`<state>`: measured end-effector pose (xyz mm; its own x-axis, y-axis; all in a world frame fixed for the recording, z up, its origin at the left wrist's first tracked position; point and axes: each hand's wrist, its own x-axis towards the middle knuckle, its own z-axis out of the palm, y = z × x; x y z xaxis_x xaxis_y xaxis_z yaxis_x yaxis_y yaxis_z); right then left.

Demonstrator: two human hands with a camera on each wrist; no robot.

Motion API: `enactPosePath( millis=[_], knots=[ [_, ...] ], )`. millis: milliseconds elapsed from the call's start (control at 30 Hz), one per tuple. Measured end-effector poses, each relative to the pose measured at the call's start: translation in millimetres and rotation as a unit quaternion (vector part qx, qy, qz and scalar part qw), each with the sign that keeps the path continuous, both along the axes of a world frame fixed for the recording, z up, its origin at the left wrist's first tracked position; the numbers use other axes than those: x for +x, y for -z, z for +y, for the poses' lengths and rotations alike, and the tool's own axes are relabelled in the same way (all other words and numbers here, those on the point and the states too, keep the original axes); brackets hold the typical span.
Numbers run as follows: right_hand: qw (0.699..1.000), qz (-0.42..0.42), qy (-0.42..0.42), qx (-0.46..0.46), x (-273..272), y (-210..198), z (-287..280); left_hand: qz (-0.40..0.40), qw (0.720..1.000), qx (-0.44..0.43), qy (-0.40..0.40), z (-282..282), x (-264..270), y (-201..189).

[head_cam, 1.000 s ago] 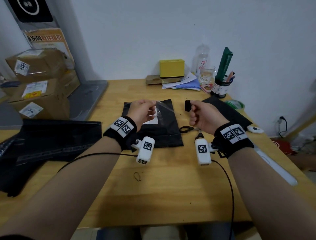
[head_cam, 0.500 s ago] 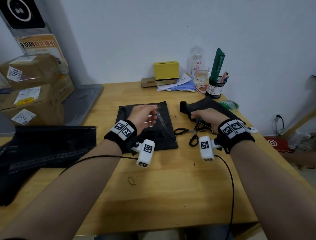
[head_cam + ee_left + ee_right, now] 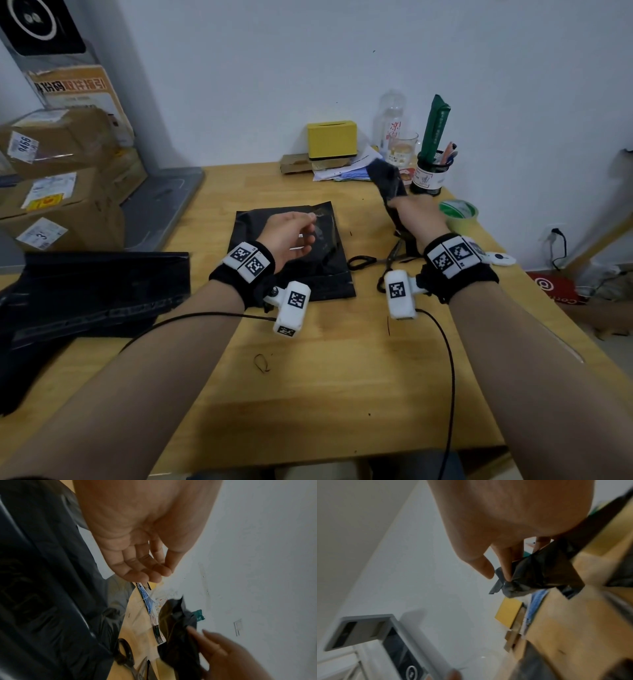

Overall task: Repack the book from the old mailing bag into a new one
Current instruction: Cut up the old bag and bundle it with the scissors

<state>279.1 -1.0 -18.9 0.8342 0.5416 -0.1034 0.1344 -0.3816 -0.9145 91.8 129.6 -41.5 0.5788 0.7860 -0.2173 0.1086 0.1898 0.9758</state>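
A flat black mailing bag (image 3: 301,274) with a white label lies mid-table; no book shows. My left hand (image 3: 291,233) hovers over it, thumb and forefinger pinching a thin clear strip (image 3: 320,219); in the left wrist view the fingertips (image 3: 164,572) meet. To the right, my right hand (image 3: 414,216) grips a crumpled black mailing bag (image 3: 388,181) and holds it up off the table. The right wrist view shows its fingers (image 3: 506,563) clamped on that bag (image 3: 539,572); the same bag (image 3: 178,628) appears in the left wrist view.
Black scissors (image 3: 366,263) lie between the hands. A green tape roll (image 3: 459,212), pen holder (image 3: 430,171), glass, bottle and yellow box (image 3: 332,138) stand at the back right. Cardboard boxes (image 3: 58,178) and a pile of black bags (image 3: 85,291) fill the left.
My right hand reached to the black bags at the right, took hold of one and lifted it up and back. The left hand stayed over the flat bag.
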Motion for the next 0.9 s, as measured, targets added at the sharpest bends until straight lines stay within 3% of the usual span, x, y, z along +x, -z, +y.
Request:
enactPosePath(
  millis=[67,133,267,500,700,900],
  knots=[
    [0.994,0.046,-0.022,0.094,-7,-16,3,-0.008,1.0,0.013,0.001,0,0,-1],
    [0.988,0.049,-0.074,0.127,-22,-29,3,-0.015,0.999,0.035,0.006,-1,0,-4],
    [0.973,0.058,-0.185,0.124,-51,-33,13,-0.022,0.997,0.07,0.016,-5,-2,-11],
    [0.962,0.072,-0.248,0.092,-79,-6,27,-0.023,0.994,0.072,0.073,-7,-21,-23],
    [0.971,0.004,-0.235,0.043,-87,2,30,0.039,0.99,0.06,0.12,-4,-41,-38],
    [0.977,-0.005,-0.212,0.038,-87,9,36,0.001,0.988,0.01,0.154,1,-52,-37]
  ],
)
